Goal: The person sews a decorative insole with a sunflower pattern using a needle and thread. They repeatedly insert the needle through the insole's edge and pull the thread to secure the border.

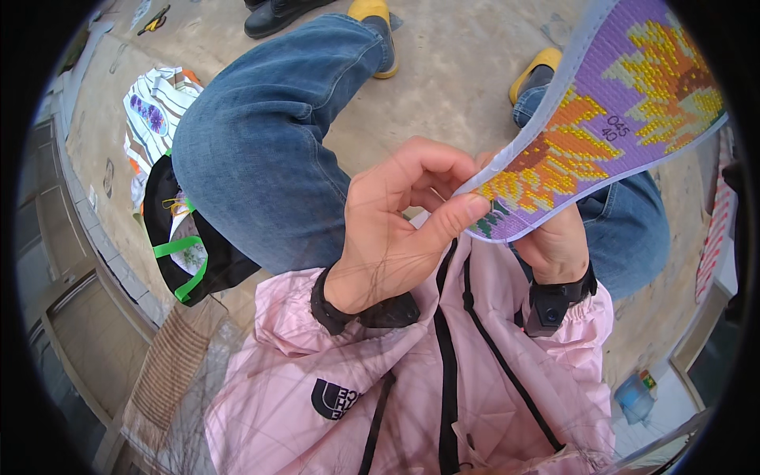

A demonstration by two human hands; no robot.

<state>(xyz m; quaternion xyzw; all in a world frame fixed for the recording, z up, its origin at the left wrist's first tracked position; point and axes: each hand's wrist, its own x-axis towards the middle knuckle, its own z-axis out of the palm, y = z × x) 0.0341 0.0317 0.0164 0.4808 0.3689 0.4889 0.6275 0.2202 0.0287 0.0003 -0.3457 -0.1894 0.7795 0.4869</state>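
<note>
An embroidered insole (590, 119), purple with yellow and orange sunflowers and a pale bound edge, is held up over my lap and slants toward the upper right. My left hand (400, 214) pinches its narrow lower end between thumb and fingers. Behind that same end is my right hand (558, 245), its palm side against the insole. The insole hides most of my right fingers, so their exact grip does not show. No needle or thread can be made out. Each wrist carries a black band with a small dark device.
Left of my jeans lies a black bag (166, 206) with green handles. Beyond it is striped cloth (170, 91) with a purple-flowered insole (148, 115). Yellow-handled scissors (154, 20) and a black shoe (277, 17) are farther off. A brown striped mat (170, 364) lies lower left.
</note>
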